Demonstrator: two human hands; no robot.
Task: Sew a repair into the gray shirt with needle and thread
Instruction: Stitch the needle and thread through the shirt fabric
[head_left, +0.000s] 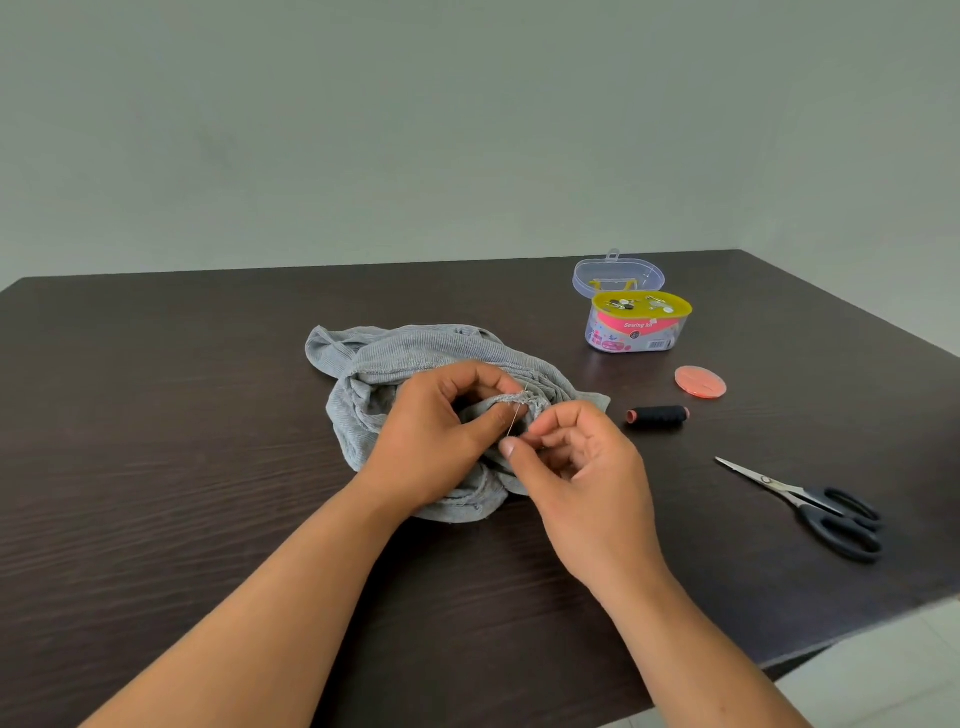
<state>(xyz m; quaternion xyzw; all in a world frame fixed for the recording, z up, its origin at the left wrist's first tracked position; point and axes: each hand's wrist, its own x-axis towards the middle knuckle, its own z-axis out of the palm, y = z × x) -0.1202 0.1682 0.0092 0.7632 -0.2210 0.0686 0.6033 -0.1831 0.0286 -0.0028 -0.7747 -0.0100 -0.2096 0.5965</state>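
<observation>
On a dark wooden table (156, 467), the left hand (436, 441) pinches a fold of crumpled gray ribbed shirt (415, 353). The right hand (576, 462), just beside it, pinches a thin steel needle (515, 420) angled up into that fold.

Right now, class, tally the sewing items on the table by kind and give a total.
Gray shirt: 1
Needle: 1
Black thread spool: 1
Scissors: 1
Sewing kit box: 1
Pink round case: 1
Total: 6

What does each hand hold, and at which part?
Left hand grips the gray shirt at its bunched seam; right hand pinches the needle at its lower end.
</observation>
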